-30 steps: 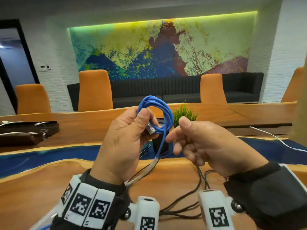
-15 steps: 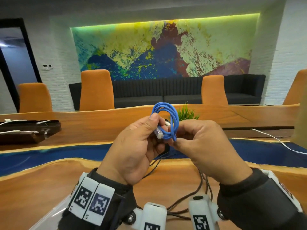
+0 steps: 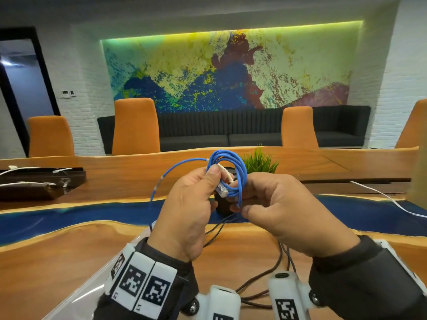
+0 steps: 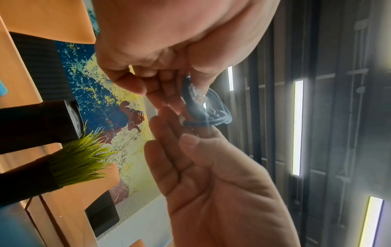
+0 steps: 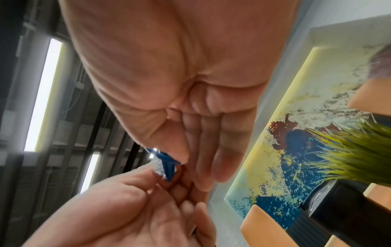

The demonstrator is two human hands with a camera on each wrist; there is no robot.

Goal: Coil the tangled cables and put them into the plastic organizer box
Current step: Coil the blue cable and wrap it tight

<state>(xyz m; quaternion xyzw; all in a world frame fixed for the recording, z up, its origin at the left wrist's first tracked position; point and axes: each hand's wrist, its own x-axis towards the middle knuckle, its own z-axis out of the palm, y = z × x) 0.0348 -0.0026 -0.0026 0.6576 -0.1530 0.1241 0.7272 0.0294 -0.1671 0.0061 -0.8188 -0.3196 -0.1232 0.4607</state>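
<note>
— Head view first: what are the hands doing?

— Both are raised over the table, close together, on the blue cable (image 3: 227, 174). The left hand (image 3: 187, 209) pinches the small coil under its thumb, with a clear plug (image 3: 222, 189) sticking out just past the thumb tip. The right hand (image 3: 277, 211) has its fingers curled in, nipping the lower strands of the same coil.

— And from the wrists?

— The left wrist camera shows the coil (image 4: 208, 112) caught between fingertips of both hands, washed out by the ceiling lights. The right wrist camera shows only a short blue bunch (image 5: 167, 164) and the plug between the two hands.

— Is all the cable wound?

— One loose strand (image 3: 166, 179) arcs out to the left of the coil and drops behind the left hand.

— What lies around them?

— Dark cables (image 3: 261, 278) trail over the wooden table (image 3: 57, 262) below the wrists. A pale, see-through plastic edge (image 3: 92, 289) shows beside the left wristband; I cannot tell whether it is the organizer box. Beyond the hands stands a small green plant (image 3: 261, 161) in a dark pot, and a white cable (image 3: 388, 199) lies off to the right.
</note>
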